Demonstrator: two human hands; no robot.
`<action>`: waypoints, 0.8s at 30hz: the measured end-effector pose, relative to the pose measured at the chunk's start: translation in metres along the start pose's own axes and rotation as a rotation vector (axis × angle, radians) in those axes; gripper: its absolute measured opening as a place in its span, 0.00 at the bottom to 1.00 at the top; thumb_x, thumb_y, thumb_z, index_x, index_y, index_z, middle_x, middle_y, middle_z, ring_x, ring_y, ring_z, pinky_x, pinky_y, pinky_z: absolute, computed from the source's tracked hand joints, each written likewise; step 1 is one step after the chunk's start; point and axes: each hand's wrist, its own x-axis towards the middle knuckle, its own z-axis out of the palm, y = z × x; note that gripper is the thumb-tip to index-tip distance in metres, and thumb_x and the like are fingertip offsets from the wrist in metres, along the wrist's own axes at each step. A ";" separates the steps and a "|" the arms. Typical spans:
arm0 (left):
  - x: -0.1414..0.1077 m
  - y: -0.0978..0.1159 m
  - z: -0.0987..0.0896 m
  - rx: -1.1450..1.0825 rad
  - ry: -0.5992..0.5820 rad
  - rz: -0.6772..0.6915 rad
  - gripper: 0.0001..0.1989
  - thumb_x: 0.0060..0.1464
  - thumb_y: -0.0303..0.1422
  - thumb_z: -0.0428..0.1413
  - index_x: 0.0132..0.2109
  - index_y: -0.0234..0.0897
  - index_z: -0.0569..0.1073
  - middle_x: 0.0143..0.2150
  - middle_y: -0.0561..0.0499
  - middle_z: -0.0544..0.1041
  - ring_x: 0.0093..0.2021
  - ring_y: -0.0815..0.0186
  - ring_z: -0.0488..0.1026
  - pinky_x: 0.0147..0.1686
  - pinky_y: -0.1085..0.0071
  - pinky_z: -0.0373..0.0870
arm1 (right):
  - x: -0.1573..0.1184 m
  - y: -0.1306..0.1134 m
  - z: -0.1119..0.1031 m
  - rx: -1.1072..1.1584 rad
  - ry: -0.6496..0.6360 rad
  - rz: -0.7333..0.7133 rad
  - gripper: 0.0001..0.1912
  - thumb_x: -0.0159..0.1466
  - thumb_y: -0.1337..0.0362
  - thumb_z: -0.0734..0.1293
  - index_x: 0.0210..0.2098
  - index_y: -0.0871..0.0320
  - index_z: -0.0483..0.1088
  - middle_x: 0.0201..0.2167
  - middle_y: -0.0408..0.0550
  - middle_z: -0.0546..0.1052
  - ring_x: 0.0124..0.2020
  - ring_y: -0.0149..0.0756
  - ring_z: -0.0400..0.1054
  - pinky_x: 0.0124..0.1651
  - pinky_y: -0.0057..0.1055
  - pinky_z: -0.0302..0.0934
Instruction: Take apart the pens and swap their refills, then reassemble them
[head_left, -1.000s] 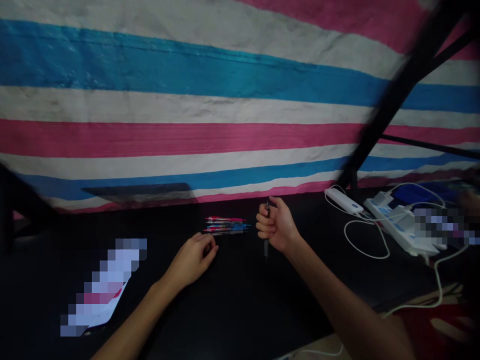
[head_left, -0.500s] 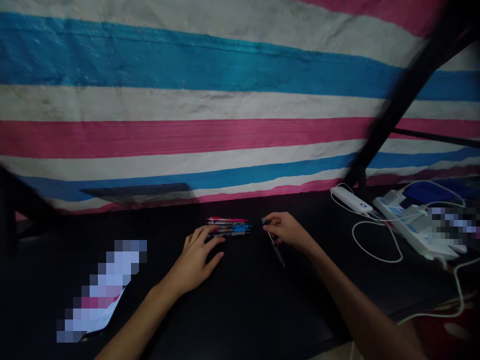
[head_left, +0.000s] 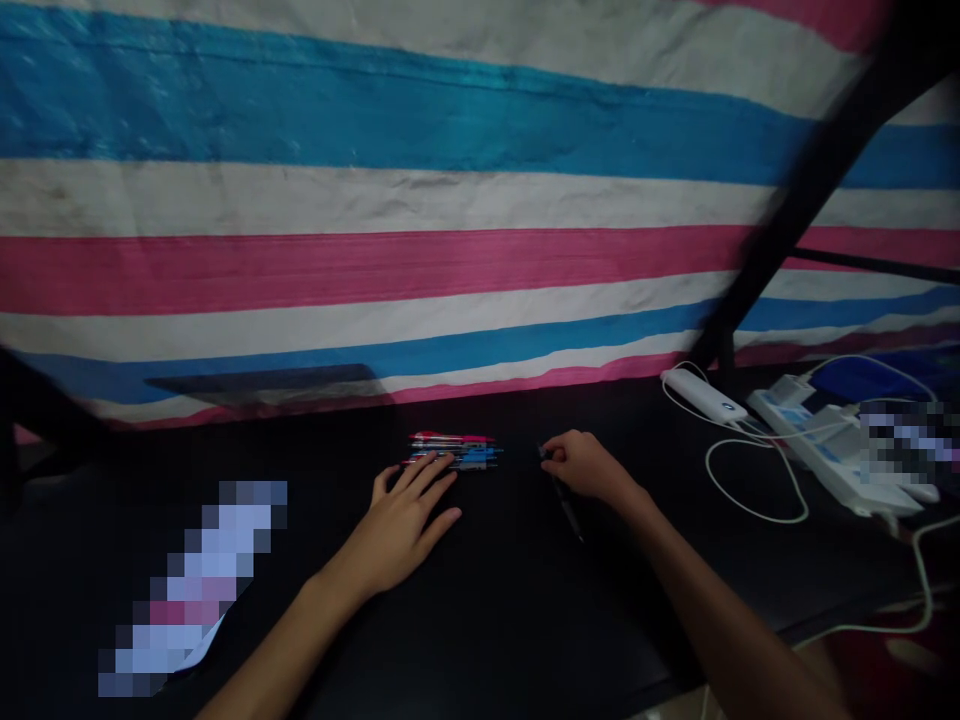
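Observation:
Several pens [head_left: 457, 440] in red, blue and dark colours lie side by side on the black table [head_left: 480, 620]. My left hand [head_left: 412, 515] rests flat with its fingers spread, the fingertips over the near pens and their left ends. To the right, my right hand [head_left: 581, 467] pinches a dark pen [head_left: 570, 515] near its upper end between thumb and fingers. That pen slants down toward me and to the right, its tip close to the table top; whether the tip touches is unclear.
A phone-like device with a blurred screen [head_left: 199, 590] lies at the left. On the right are a white power bank [head_left: 703, 397], a white power strip [head_left: 832, 450] with plugs, and looping white cables [head_left: 795, 515]. Striped sheeting [head_left: 375, 270] hangs behind the table.
My right hand and its pen have shifted slightly right, away from the row of pens. My left hand's fingers have spread more over the pens.

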 end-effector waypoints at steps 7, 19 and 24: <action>0.001 0.002 -0.002 -0.013 0.029 -0.019 0.22 0.62 0.43 0.42 0.60 0.44 0.63 0.64 0.46 0.60 0.61 0.51 0.56 0.53 0.47 0.55 | 0.001 0.001 -0.001 -0.045 -0.043 -0.108 0.14 0.56 0.67 0.65 0.41 0.57 0.76 0.24 0.45 0.77 0.27 0.35 0.70 0.29 0.28 0.56; 0.001 -0.002 0.005 -0.024 0.025 -0.040 0.22 0.62 0.43 0.42 0.60 0.42 0.62 0.65 0.43 0.58 0.63 0.51 0.53 0.54 0.45 0.54 | 0.003 0.004 0.004 -0.107 0.054 -0.133 0.10 0.56 0.64 0.66 0.37 0.56 0.77 0.30 0.50 0.74 0.31 0.40 0.67 0.36 0.34 0.58; 0.002 -0.001 0.005 -0.022 0.030 -0.047 0.22 0.62 0.43 0.42 0.60 0.42 0.62 0.66 0.43 0.58 0.64 0.51 0.53 0.54 0.45 0.53 | 0.001 -0.010 0.010 -0.023 0.232 -0.215 0.15 0.60 0.64 0.64 0.45 0.58 0.73 0.38 0.54 0.73 0.42 0.45 0.66 0.47 0.40 0.59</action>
